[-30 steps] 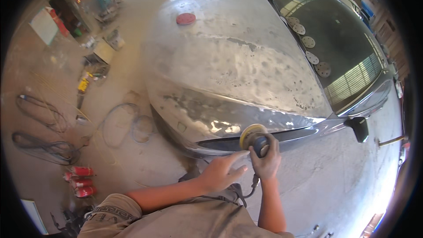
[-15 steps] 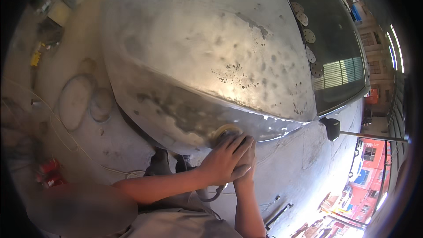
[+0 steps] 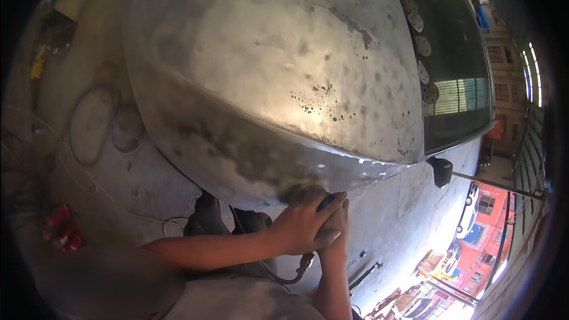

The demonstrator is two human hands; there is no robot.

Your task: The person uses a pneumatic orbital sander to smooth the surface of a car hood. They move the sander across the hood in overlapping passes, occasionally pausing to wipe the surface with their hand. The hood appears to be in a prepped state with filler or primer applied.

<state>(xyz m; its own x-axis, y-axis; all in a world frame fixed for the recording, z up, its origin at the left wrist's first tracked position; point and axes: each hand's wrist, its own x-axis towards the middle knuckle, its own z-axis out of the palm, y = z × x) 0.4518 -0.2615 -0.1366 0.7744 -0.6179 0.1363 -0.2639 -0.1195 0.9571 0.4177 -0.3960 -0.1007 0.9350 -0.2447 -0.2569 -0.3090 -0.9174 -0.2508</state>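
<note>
Both my hands are wrapped round a round-pad sander (image 3: pixel 325 202), its pad against the lower edge of the car's sanded front fender (image 3: pixel 237 157). My left hand (image 3: pixel 301 220) lies over the tool's top, fingers curled across it. Pressed close beside it, my right hand (image 3: pixel 338 225) grips the tool from the right, and most of its fingers are hidden. A hose (image 3: pixel 303 266) with a fitting hangs below the hands. Above the fender spreads the dull bare hood (image 3: pixel 249 53), marked with dark spots and worn patches.
Several round sanding discs (image 3: pixel 422 46) lie along the base of the windshield (image 3: pixel 453 65). A side mirror (image 3: pixel 440 172) juts out at right. Hoses (image 3: pixel 74 124) and a cord (image 3: pixel 118 210) cross the floor at left, near red objects (image 3: pixel 62 228). A dark shoe (image 3: pixel 207 213) stands below the fender.
My hands and the sander have shifted slightly down and right along the fender edge. The view has moved a little, so the red object on the hood is out of sight.
</note>
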